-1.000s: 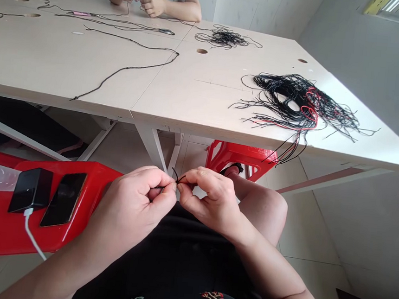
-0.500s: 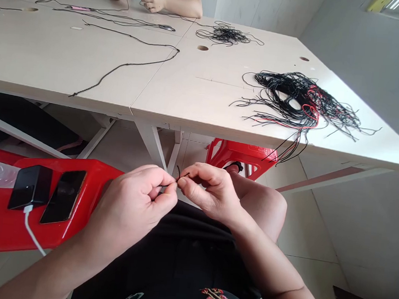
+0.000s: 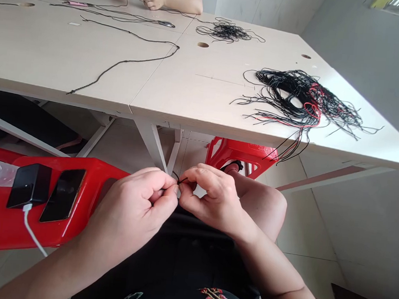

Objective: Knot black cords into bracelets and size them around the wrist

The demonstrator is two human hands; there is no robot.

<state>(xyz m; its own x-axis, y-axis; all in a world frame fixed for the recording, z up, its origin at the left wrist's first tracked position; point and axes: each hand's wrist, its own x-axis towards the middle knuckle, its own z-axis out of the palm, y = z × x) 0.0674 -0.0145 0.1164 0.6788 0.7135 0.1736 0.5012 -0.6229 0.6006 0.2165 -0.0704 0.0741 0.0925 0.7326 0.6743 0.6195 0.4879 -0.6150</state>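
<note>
Grip: 2 hands (image 3: 146,193), 2 cord ends (image 3: 176,175)

A thin black cord (image 3: 179,181) is pinched mid-air; short ends splay.

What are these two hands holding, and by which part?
A black cord, pinched between thumb and forefinger of each hand, close to a short loose end.

Craft workroom | long pale table (image 3: 204,98) | black cord bundles (image 3: 285,80) | red plastic stools (image 3: 251,150) | tiled wall (image 3: 235,3)
</note>
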